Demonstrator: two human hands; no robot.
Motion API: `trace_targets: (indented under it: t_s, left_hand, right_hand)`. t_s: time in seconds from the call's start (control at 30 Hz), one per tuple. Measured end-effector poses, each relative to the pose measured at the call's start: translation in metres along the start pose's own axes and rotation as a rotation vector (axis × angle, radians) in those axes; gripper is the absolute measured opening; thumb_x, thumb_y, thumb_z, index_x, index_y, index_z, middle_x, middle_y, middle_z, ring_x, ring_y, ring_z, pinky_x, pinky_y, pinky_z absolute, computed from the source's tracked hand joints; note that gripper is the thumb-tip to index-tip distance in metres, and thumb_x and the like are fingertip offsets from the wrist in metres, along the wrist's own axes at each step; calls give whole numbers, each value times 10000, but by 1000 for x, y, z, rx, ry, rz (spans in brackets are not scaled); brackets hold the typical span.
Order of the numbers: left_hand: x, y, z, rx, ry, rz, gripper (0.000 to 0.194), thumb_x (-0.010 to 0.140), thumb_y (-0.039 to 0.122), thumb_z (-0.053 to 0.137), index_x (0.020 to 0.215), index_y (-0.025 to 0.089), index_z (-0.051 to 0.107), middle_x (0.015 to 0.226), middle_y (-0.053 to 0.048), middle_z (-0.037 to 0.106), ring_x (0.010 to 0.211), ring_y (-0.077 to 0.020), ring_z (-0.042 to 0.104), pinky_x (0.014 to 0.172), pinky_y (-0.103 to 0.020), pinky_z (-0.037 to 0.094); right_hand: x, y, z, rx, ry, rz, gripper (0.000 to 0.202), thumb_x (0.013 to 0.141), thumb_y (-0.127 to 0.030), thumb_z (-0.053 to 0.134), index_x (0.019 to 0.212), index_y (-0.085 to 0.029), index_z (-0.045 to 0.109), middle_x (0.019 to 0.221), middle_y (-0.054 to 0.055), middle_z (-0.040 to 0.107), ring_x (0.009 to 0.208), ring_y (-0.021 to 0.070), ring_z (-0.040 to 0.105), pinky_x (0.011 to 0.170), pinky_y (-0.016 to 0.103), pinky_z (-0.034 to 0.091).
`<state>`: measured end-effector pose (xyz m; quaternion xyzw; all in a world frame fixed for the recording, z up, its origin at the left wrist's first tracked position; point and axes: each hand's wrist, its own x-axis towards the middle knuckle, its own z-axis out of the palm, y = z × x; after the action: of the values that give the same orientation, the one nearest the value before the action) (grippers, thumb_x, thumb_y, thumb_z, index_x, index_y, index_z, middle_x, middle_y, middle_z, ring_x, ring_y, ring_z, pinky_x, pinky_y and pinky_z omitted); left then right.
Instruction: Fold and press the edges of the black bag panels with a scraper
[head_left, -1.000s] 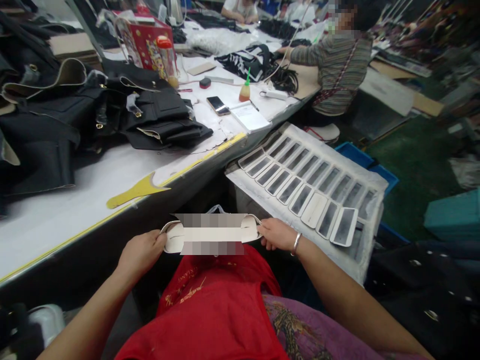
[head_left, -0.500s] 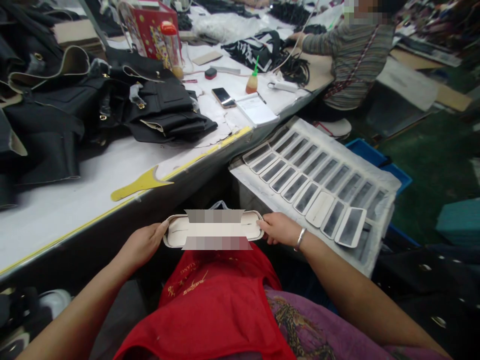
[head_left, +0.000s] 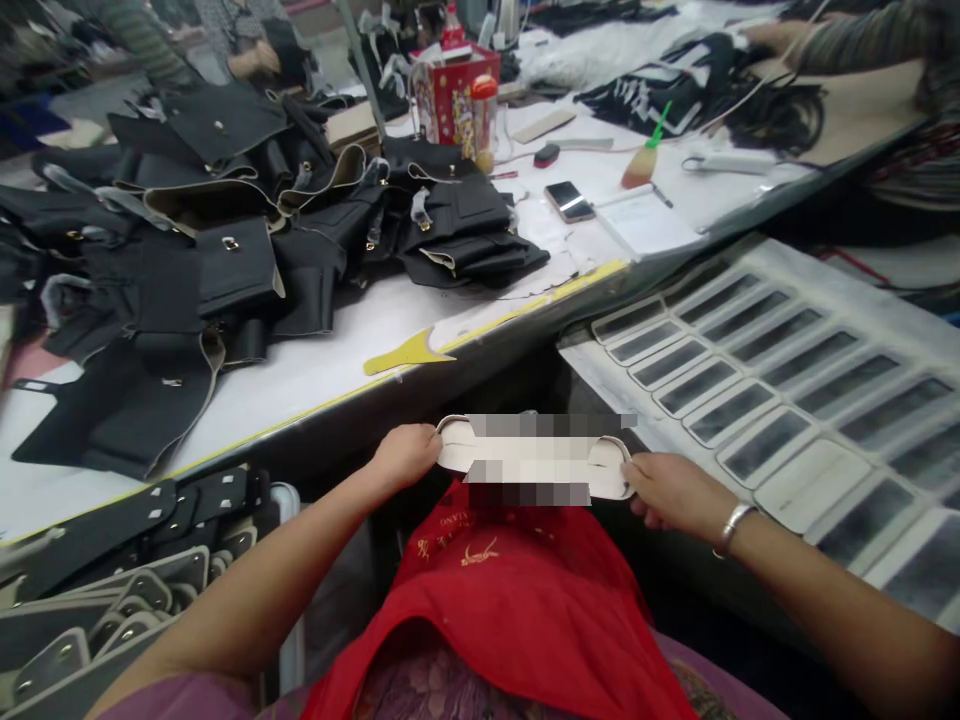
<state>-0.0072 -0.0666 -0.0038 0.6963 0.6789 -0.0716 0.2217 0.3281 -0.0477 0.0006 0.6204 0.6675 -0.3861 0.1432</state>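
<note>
A long cream piece with rounded ends and a raised rim is stretched level between my two hands, above my red apron. Pixel blocks hide its middle edges, so its exact kind is unclear. My left hand is closed on the left end, thumb against the rim. At the right end, my right hand pinches the rim, a silver bangle on its wrist. Rows of pale-rimmed rectangular panels with dark centres lie on a board beyond my right hand.
Black bags with metal fittings are heaped on the white worktable. Near its yellow-taped edge lies a yellow forked template. A phone, notebook and glue bottle sit farther back. Black straps stand low left. Other people work behind.
My view has turned left, bringing more of the bag heap and the straps into sight. Both hands still hold the cream piece by its ends.
</note>
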Motion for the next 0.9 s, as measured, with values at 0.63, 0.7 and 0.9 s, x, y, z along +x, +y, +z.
trace_targets:
  t_s: [0.63, 0.7, 0.9]
  left_hand:
    - [5, -8, -9, -165, -90, 94, 276, 776, 258, 379, 562, 164, 527, 562, -33, 557, 531, -132, 492, 527, -250, 336]
    - [5, -6, -9, -94, -69, 118, 282, 775, 241, 368, 565, 165, 541, 599, -45, 577, 569, -145, 499, 551, -258, 337]
    - [6, -7, -13, -167, -128, 143, 295, 796, 272, 364, 577, 161, 528, 555, -27, 541, 525, -131, 478, 545, -253, 338]
  right_hand:
    - [-4, 1, 0, 246, -5, 89, 276, 879, -265, 335, 690, -142, 495, 611, 57, 634, 395, 98, 551, 352, 193, 414]
    - [-4, 0, -1, 219, -2, 80, 280, 877, -260, 327, 682, -143, 490, 606, 53, 633, 388, 93, 546, 342, 186, 405]
    - [-5, -4, -4, 191, -20, 101, 283, 881, -240, 318, 674, -139, 482, 608, 53, 627, 384, 89, 538, 333, 182, 395]
